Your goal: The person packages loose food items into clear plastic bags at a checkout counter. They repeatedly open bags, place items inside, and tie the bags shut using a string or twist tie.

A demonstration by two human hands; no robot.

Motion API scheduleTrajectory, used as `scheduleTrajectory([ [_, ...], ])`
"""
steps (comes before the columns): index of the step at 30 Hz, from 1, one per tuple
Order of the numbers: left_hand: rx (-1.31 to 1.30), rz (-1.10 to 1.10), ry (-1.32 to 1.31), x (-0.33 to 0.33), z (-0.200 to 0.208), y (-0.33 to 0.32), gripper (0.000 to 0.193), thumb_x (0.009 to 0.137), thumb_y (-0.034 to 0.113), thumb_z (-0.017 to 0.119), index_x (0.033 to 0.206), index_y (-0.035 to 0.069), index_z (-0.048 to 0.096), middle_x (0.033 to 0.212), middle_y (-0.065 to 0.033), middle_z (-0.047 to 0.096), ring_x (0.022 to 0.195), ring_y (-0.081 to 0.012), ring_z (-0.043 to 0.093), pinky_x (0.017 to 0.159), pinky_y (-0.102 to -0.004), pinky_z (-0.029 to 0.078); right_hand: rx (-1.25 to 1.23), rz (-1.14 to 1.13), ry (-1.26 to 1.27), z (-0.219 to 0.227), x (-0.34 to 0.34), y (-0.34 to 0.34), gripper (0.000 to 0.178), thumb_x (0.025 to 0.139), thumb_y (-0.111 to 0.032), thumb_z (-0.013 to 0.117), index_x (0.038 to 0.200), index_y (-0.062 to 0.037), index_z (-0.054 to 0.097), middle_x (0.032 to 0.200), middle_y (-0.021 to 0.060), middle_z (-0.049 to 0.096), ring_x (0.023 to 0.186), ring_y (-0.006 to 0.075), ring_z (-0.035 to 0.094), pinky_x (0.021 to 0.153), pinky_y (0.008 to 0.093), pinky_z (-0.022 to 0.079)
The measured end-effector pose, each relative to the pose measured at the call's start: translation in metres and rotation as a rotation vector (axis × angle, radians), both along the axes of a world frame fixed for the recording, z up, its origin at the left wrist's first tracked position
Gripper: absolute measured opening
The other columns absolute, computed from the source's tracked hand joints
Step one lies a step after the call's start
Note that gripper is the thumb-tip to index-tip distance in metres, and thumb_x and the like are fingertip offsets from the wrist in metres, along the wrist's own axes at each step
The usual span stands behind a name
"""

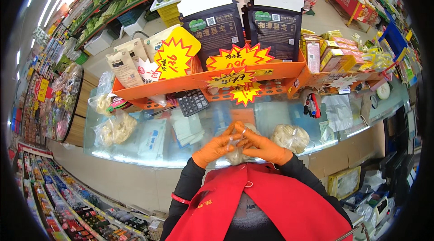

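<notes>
My left hand (218,148) and my right hand (267,146) meet at the counter's near edge, fingertips almost together. Between and below them is a clear plastic bag (236,156) with pale beige contents, perhaps noodles. Both hands have their fingers closed on its upper part; the exact grip is partly hidden by the fingers. Just right of my right hand sits a similar bag (290,138), rounded and full. At the left of the counter lie another filled bag (116,129) and a smaller bag (102,103) behind it.
The glass counter (149,156) has papers (186,128) under or on its top. Beyond lie a dark calculator (192,102), several marker pens (312,105) and a thin plastic bag (338,111). An orange display tray (181,84) with dark pouches (212,31) runs along the far side.
</notes>
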State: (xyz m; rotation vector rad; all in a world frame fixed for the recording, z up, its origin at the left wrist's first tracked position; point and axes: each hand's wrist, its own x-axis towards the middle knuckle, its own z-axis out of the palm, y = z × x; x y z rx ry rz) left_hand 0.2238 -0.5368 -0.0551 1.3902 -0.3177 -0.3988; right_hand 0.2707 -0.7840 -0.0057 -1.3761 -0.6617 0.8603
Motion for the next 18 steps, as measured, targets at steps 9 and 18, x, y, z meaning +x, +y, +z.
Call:
scheduleTrajectory([
  [9,0.29,0.273,-0.161,0.001,-0.007,-0.017,0.029,0.092,0.028,0.072,0.106,0.003,0.072,0.111,-0.0072,0.064,0.106,-0.021,0.057,0.094,-0.0341,0.046,-0.075,-0.014,-0.178,-0.008,0.033,0.02,0.046,0.097,-0.019,0.068,0.139,-0.0065,0.054,0.099,0.0037,0.063,0.08,0.01,0.054,0.069,0.0313,0.047],
  [18,-0.199,0.747,0.557,0.026,-0.013,-0.031,0.022,0.092,0.019,0.063,0.081,0.001,0.07,0.076,-0.0008,0.063,0.07,-0.0112,0.054,0.065,-0.0284,0.043,-0.479,0.202,-1.195,0.031,0.001,-0.047,0.031,0.084,-0.029,0.071,0.064,-0.0072,0.061,0.068,0.0129,0.058,0.064,0.0351,0.062,0.057,0.0467,0.047],
])
